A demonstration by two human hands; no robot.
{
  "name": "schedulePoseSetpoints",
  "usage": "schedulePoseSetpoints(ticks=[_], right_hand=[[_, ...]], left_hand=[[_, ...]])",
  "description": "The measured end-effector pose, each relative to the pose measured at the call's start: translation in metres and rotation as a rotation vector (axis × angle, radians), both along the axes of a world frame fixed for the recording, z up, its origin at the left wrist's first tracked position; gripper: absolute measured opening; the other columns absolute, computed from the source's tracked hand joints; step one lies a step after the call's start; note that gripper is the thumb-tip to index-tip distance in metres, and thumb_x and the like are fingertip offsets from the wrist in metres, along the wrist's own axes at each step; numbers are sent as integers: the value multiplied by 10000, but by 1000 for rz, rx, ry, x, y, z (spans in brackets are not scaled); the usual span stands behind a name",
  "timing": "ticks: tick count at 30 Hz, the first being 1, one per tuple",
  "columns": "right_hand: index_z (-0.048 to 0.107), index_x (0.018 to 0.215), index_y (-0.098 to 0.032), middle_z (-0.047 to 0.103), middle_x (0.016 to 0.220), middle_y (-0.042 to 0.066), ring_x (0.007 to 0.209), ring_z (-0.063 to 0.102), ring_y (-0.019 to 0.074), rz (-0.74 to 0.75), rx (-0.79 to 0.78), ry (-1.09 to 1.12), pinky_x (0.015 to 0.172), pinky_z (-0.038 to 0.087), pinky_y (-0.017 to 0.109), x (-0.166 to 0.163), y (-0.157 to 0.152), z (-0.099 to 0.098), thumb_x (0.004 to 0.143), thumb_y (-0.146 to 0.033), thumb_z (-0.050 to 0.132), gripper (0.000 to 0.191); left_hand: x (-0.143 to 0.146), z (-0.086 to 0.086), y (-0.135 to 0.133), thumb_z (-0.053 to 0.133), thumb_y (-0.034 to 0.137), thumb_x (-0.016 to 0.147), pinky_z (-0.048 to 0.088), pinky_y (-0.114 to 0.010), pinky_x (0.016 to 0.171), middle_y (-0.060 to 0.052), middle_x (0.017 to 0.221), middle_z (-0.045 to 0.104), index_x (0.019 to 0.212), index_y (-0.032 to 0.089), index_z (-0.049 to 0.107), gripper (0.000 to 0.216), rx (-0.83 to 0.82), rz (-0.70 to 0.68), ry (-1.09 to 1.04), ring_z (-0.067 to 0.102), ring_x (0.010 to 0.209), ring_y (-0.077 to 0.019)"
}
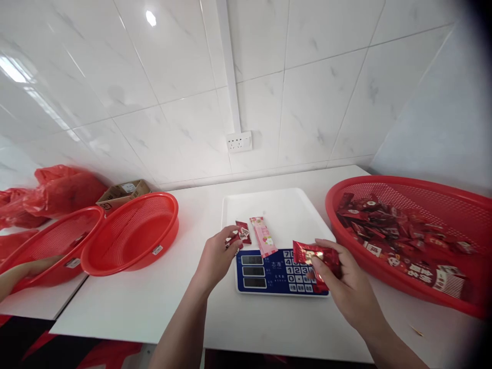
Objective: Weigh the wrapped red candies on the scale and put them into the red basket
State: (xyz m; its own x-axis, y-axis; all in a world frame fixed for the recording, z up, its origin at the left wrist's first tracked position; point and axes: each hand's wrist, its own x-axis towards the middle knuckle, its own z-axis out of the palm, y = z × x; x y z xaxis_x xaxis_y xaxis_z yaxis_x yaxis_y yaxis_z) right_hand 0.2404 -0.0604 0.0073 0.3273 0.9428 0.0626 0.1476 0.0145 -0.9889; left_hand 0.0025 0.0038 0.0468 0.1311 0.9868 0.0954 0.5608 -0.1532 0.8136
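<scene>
Both seem light, slippery: my left hand [218, 256] pinches the small red packet [243, 233] edgewise; my right hand [348, 287] clasps the foil packet [315, 253].

My spot: small packing or shop workroom. White tiled wall [307, 92], white counter [200, 205], digital weighing scale [277, 241], red mesh baskets [132, 233], bulk wrapped sweets [403, 230].

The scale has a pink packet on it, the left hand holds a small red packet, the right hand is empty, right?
No: the head view shows the right hand holding a shiny red packet. The pink packet, scale and left hand with small red packet are right.
</scene>
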Motion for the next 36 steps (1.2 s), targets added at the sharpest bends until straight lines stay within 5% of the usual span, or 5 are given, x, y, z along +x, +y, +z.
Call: schedulePoseSetpoints(ticks=[10, 21, 27, 31, 36], right_hand=[[381, 1371, -215, 642, 1127, 88, 867, 641, 235, 96, 85, -603, 780, 512, 404, 1, 72, 15, 868, -472, 470, 572], [406, 1343, -239, 623, 1163, 86, 918, 646, 239, 85, 81, -557, 828, 497, 402, 20, 27, 21, 886, -517, 456, 537], [391, 1358, -261, 607, 1192, 85, 909, 654, 253, 64, 28, -509, 789, 522, 407, 33, 12, 12, 864, -548, 477, 578], [392, 1366, -267, 613, 1173, 82, 934, 649, 276, 52, -54, -490, 785, 528, 429, 42, 0, -2, 844, -573, 492, 613], [394, 1371, -251, 618, 1169, 90, 897, 659, 268, 74, -55, -476, 780, 532, 433, 43, -4, -10, 849, -551, 500, 611]], left_hand=[[-7, -4, -9, 523, 338, 860, 492, -256, 624, -31, 821, 678, 1113, 220, 632, 299, 29, -43, -14, 621, 701, -157], [21, 3, 18, 477, 218, 892, 505, -274, 782, -34, 1078, 650, 1083, 239, 614, 236, 184, -164, 6, 623, 902, -163], [38, 1, 27, 539, 230, 889, 372, -400, 1039, -85, 1313, 545, 1140, 225, 618, 263, 282, -310, 245, 423, 1277, -238], [35, -1, 25, 575, 256, 876, 374, -396, 1043, -59, 1304, 558, 1083, 259, 658, 223, 194, -467, 361, 421, 1290, -236], [43, -9, 37, 568, 212, 875, 384, -386, 1029, -78, 1296, 561, 1116, 224, 651, 255, 196, -460, 460, 446, 1259, -242]])
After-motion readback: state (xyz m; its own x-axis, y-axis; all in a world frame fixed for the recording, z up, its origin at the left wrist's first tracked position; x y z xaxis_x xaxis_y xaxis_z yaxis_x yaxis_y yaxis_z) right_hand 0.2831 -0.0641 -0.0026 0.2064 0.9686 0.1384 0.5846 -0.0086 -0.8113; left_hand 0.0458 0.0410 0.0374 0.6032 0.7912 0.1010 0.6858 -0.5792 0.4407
